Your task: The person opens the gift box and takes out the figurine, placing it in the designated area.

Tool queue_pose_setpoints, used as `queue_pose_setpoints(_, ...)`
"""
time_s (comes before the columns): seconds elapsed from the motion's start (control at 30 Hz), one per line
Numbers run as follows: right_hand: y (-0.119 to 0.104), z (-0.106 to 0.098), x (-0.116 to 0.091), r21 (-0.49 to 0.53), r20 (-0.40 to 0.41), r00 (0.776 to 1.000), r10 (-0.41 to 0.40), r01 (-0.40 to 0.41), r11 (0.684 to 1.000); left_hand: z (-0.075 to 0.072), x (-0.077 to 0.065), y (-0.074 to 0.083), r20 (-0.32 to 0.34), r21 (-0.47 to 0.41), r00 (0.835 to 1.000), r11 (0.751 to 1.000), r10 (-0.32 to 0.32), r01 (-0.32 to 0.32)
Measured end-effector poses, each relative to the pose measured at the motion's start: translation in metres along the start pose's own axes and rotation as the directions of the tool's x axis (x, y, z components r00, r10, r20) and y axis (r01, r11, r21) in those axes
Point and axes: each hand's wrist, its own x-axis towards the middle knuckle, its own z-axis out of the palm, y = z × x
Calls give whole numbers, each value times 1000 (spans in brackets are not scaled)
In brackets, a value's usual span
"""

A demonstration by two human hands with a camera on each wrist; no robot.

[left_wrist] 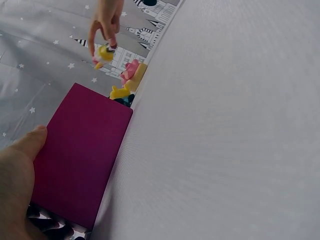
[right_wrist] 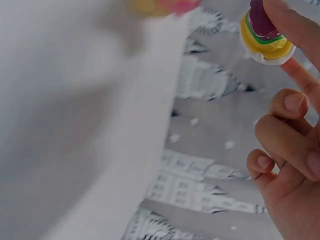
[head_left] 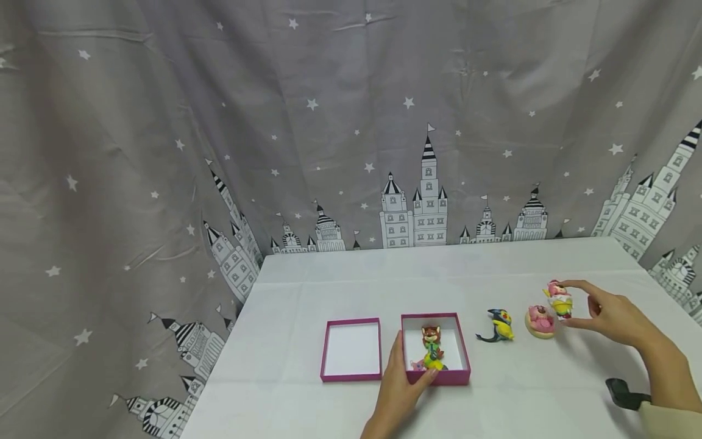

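In the head view my left hand point(head_left: 399, 385) grips the near left corner of a magenta box point(head_left: 464, 347), thumb along its front wall and fingers at its left side. Inside the box lie a fox figurine point(head_left: 431, 342) in green and a yellow figurine point(head_left: 433, 361), with a bit of pink beside them. My right hand point(head_left: 616, 314) pinches a pink bear figurine with a yellow skirt point(head_left: 559, 299) upright between thumb and index finger. Just left of it is a round pink and cream figurine point(head_left: 540, 321). The right wrist view shows the held figurine's yellow and purple underside point(right_wrist: 267, 42).
A shallow magenta-rimmed lid point(head_left: 352, 350) lies left of the box on the white table point(head_left: 307, 280). Between the box and the pink figurines is a blue and yellow figurine point(head_left: 500, 326) with a long tail. A grey curtain point(head_left: 329, 152) with castles hangs behind.
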Motion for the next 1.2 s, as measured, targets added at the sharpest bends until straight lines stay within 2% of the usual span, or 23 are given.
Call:
queue_pose_setpoints(0.27,42,7,0,-1,98,994,39,-39,999,0,0,-1,1,-2,1000,1000,4,-4)
queue_pose_setpoints(0.53,66,13,-5,11,150,985,84,-87,996,0,0,-2,0,4,1000,1000,8,-8)
queue_pose_setpoints(0.7,73,16,-7,22,159,981,110,-115,993,0,0,-2,2,6,1000,1000,5,-5)
queue_pose_setpoints(1.2,71,21,-8,65,144,985,92,-102,993,-1,0,-1,-1,4,1000,1000,27,-27)
